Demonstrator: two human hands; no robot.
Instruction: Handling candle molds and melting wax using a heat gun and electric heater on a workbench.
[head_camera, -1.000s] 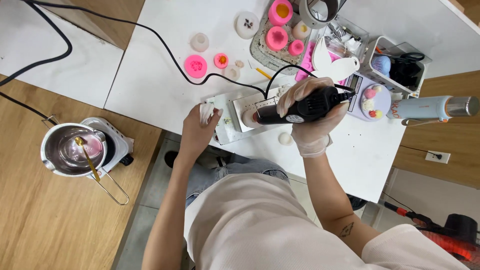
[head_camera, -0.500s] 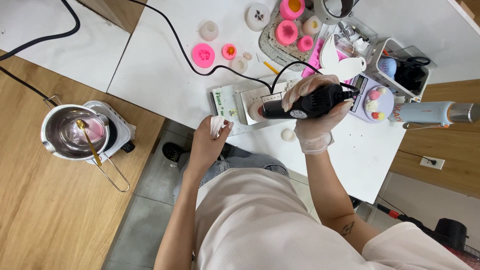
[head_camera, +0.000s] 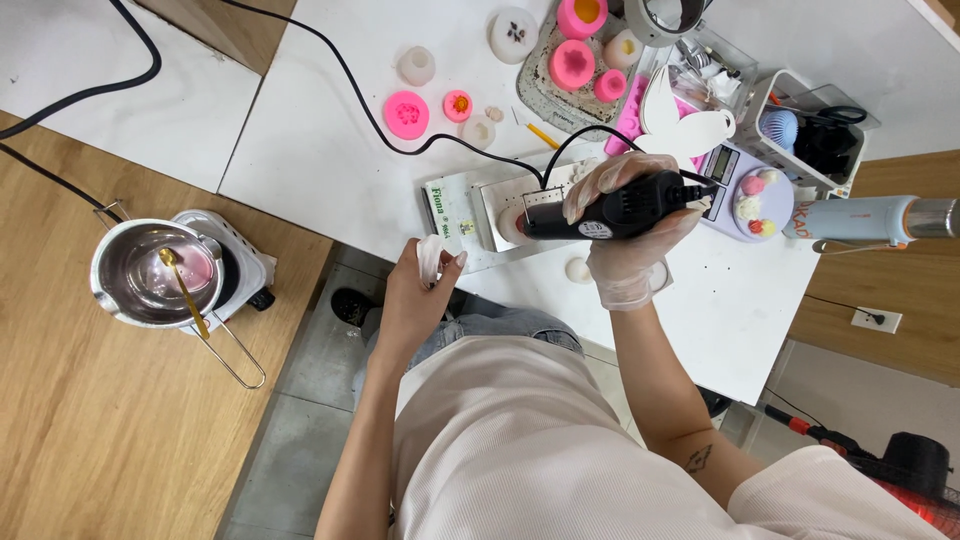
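Gloved right hand (head_camera: 628, 235) is gripping a black corded heat gun (head_camera: 610, 208), aiming at a small round piece (head_camera: 512, 224) on a metal plate (head_camera: 500, 205). Bare left hand (head_camera: 418, 290) is pinching a crumpled white tissue (head_camera: 432, 255); wiping probably follows, requiring steady aim.

Craft workshop: pink silicone molds (head_camera: 406, 113), melting pot (head_camera: 155, 272) on hotplate (head_camera: 243, 268), white worktable (head_camera: 320, 150).

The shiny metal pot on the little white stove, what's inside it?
Inside the round metal pot a pale pink patch shows, and a gold spoon leans over the rim. What lies under the spoon's bowl is covered.
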